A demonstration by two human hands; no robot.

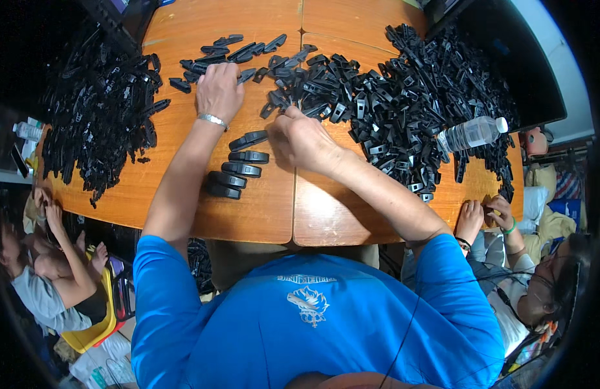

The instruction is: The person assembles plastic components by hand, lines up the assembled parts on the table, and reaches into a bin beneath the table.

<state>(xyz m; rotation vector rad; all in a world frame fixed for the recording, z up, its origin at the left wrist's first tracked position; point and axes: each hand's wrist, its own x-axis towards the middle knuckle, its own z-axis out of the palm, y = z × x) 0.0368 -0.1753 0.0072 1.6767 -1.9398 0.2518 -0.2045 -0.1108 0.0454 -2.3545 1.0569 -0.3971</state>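
The short row of thick black pieces (241, 170) lies on the wooden table (258, 223) in front of me, one piece behind another, the farthest of them slightly askew. Just beyond this row, my left hand (220, 94) is stretched out with its back up, a metal bracelet (213, 120) at the wrist. Its fingers are bent down among the slim black pieces (213, 50) scattered on the far side of the row; they hide their own tips, so I cannot tell how wide they stand or whether they have hold of one. My right hand (306, 139) is to the right of the row and a little past it, fingers curled inward, tips close to a small dark piece (278, 98) at the edge of the right heap (397, 97); whether they grip it I cannot tell. That heap of black parts spreads well to the right of the row and beyond it, with a clear plastic bottle (471, 134) tipped on its side against it. Well to the left of the row is the left heap (99, 117), also black. A co-worker's hands (470, 220) are at the table's edge, far right of the row and nearer my side.
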